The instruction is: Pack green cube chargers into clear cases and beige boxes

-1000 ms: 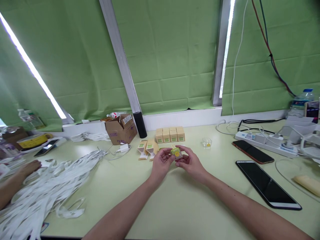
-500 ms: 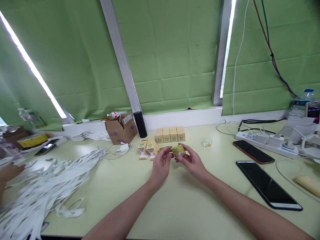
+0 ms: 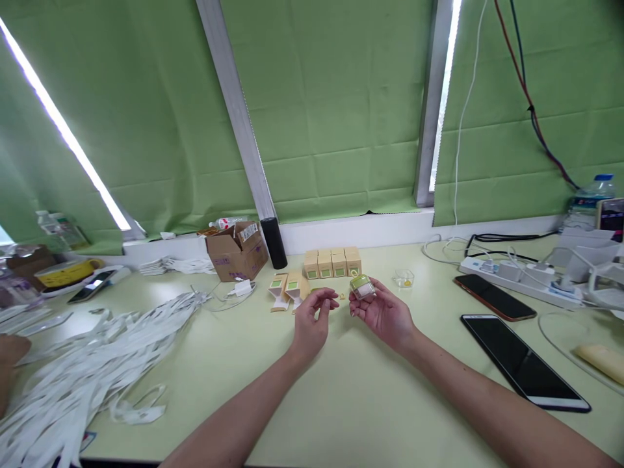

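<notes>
Right hand (image 3: 387,320): fingers curled round small clear-and-green case (image 3: 362,288), which lies at its fingertips, on the hand's left side | left hand (image 3: 312,322): empty, fingers loosely bent, left of the case, apart from it | four small cartons (image 3: 332,263): in a row (green squares on their fronts), beyond the hands | clear tray (image 3: 403,279): right of the case

Bright slits of daylight beside the green blinds, pale glare on the tabletop, wide-angle stretching toward the edges.
</notes>
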A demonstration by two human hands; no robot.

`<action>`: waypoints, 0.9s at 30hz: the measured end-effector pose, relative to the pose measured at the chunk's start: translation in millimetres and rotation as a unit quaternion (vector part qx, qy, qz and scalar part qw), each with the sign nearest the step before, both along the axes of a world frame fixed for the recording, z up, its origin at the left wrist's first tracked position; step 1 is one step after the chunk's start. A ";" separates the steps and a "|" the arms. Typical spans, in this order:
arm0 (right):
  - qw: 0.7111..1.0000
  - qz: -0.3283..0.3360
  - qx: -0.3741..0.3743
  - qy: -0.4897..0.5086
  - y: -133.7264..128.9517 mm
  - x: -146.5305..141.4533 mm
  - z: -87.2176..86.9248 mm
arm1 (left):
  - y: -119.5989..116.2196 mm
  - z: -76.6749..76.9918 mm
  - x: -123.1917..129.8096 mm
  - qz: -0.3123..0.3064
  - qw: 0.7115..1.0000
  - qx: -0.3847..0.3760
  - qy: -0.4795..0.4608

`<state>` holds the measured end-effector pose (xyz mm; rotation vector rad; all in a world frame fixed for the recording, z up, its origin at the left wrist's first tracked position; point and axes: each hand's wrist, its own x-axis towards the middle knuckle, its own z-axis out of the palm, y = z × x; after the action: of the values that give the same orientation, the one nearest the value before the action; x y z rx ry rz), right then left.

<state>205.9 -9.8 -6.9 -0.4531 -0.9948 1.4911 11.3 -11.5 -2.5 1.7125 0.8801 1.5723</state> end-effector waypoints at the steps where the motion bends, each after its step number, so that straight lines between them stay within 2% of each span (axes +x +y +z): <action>1: 1.000 -0.003 0.004 -0.009 0.5 0.1 -0.4 | 0.6 -0.2 -0.4 0.003 1.000 -0.004 0.002; 6: 1.000 0.002 -0.005 -0.003 -3.5 -3.4 0.5 | 0.1 1.8 -0.7 0.000 1.000 -0.021 0.014; 12: 0.999 -0.015 -0.025 -0.013 -11.3 -6.7 2.8 | -2.5 2.4 2.0 -0.052 0.996 -0.061 0.025; 15: 0.996 -0.069 0.002 -0.064 -9.7 -8.1 -1.0 | -2.8 2.6 3.4 -0.073 0.994 -0.077 0.015; 19: 0.974 -0.150 0.044 -0.167 -5.4 -13.0 -9.2 | -2.4 2.6 5.2 -0.079 0.993 -0.084 0.005; 27: 0.956 -0.154 0.084 -0.234 -10.8 -22.1 -16.9 | -3.6 -1.5 8.6 -0.050 0.991 -0.115 0.037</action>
<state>183.7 -20.5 -23.7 -0.8220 -1.3408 1.0264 19.9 -15.1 -4.1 1.6328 0.9567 1.2952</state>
